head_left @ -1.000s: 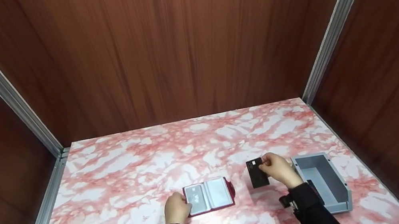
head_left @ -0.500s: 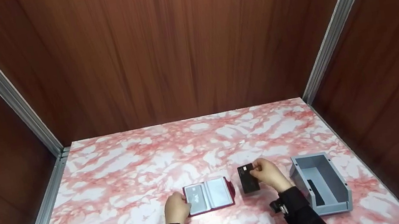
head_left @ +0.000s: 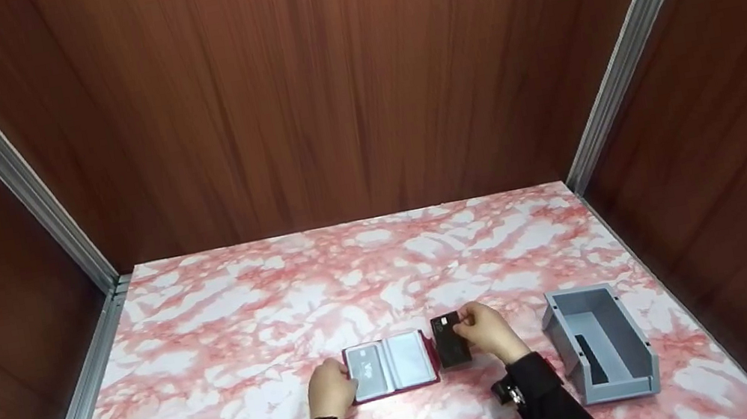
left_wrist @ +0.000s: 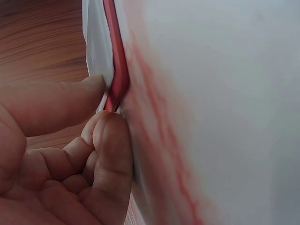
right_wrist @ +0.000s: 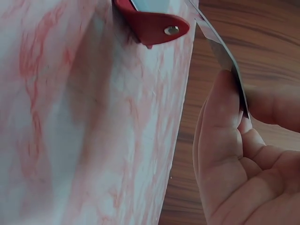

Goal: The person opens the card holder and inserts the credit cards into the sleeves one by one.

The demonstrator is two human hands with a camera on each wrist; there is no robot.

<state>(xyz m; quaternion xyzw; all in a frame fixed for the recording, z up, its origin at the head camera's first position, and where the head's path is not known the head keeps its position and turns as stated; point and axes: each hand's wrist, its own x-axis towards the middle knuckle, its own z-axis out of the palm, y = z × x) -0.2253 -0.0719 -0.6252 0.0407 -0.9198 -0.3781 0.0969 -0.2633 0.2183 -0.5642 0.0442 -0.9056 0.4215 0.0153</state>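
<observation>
Steadily, our left hand (head_left: 329,390) pinched the left edge of the wallet (head_left: 391,366) between thumb and curled fingers, while our right hand (head_left: 489,330) pinched the black card (head_left: 451,344) by its right side. The wallet lay unfolded on the surface (head_left: 248,321), its clear sleeves facing up, with a pale card (head_left: 368,371) marked "Vip" in the left one. We held the black card above the surface, just beside the wallet's right edge; we could not tell whether the two touched. From the right wrist, we saw the wallet's red tab (right_wrist: 157,28) with its metal stud. Well to the right of the wallet stood the grey bin (head_left: 622,389), a dark strip (head_left: 591,360) showing inside along its left wall.
</observation>
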